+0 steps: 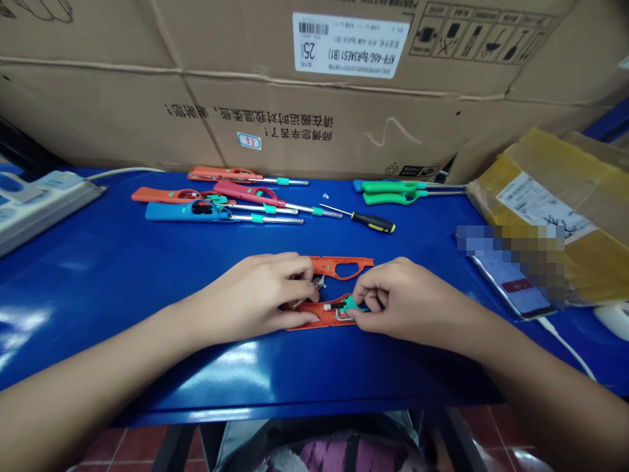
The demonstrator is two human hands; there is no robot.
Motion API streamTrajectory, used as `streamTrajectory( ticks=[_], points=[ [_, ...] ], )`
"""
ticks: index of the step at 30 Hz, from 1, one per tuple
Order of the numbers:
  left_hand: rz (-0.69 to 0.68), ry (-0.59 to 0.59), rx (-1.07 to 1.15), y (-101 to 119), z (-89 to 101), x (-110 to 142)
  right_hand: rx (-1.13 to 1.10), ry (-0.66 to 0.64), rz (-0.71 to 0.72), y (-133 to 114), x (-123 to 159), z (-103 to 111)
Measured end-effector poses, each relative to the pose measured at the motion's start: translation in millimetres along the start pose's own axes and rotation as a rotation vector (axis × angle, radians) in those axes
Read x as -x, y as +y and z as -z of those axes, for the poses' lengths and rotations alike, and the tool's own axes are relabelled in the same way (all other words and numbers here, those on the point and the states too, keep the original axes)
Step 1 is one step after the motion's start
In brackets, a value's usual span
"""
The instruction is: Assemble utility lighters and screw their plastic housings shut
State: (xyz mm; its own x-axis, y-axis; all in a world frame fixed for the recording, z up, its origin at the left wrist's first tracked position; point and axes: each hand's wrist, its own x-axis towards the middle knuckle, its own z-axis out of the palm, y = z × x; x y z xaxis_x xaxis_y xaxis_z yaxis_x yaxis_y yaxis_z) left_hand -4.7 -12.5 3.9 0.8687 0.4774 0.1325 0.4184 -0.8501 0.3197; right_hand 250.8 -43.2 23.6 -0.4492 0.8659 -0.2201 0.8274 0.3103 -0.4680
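Blue tabletop [147, 262] below, your left hand [275, 288] arches palm-down, holding the nearer orange shell [327, 318] against it. Your right hand [393, 301] curls inward, pinching the green piece [350, 305] seated in that shell.

**Head-worn view down onto a blue table [98, 282]**

From the wearer's head, the camera looks forward and down at close range. The left hand [268, 292] and right hand [393, 298] fall near mid-frame, printed cardboard [236, 46] backs the far edge, and the wearer's clothing [339, 453] shows at the bottom.
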Motion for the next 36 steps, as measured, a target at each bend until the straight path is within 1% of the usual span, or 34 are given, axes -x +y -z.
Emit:
streamTrajectory(
  ticks=[3, 5, 7, 11, 16, 18, 21, 24, 26, 28, 30, 31, 34, 36],
  points=[
    [-0.006, 0.007, 0.022, -0.7, -1.7, -0.5, -0.121, 0.033, 0.003, 3.3, 0.2, 1.4],
    [-0.003, 0.009, 0.022, -0.6, -2.1, -0.9, -0.137, 0.077, -0.027, 6.3, -0.5, 3.3],
    [0.0, 0.0, 0.017, -0.2, -1.9, -1.4, -0.102, 0.117, -0.047, 9.2, -1.5, 5.1],
    [-0.006, 0.0, 0.013, 0.2, -0.2, -1.4, -0.044, 0.111, -0.021, 11.5, -2.1, 7.1],
    [-0.008, 0.008, 0.015, -1.0, 2.6, 1.0, 0.135, 0.086, -0.121, 9.1, -1.5, 10.9],
    [0.006, 0.004, 0.031, -1.9, 3.0, 1.7, 0.181, 0.095, -0.128, 9.1, -1.1, 12.8],
    [0.031, 0.017, 0.074, -3.4, 2.2, 1.2, 0.156, 0.104, -0.094, 10.4, 0.4, 14.6],
    [0.043, 0.068, 0.123, -4.9, 1.0, -0.1, 0.102, 0.058, -0.037, 11.2, 3.3, 16.5],
    [0.047, 0.09, 0.107, -6.1, 0.7, -0.6, 0.074, -0.009, 0.037, 12.1, 6.1, 19.0],
    [0.038, 0.098, 0.045, -7.1, 1.2, -0.8, 0.074, -0.102, 0.089, 14.6, 9.4, 22.8],
    [0.008, 0.092, -0.012, -7.1, 2.3, -0.9, 0.103, -0.173, 0.092, 19.4, 12.6, 27.1],
    [-0.008, 0.084, -0.028, -6.6, 3.0, -1.1, 0.118, -0.186, 0.088, 22.5, 13.7, 28.9],
    [-0.038, 0.044, -0.056, -3.0, 5.1, -1.8, 0.148, -0.174, 0.117, 32.1, 14.7, 31.5],
    [-0.044, 0.024, -0.085, -0.3, 5.8, -2.2, 0.157, -0.129, 0.152, 36.9, 14.0, 31.1]
  ],
)
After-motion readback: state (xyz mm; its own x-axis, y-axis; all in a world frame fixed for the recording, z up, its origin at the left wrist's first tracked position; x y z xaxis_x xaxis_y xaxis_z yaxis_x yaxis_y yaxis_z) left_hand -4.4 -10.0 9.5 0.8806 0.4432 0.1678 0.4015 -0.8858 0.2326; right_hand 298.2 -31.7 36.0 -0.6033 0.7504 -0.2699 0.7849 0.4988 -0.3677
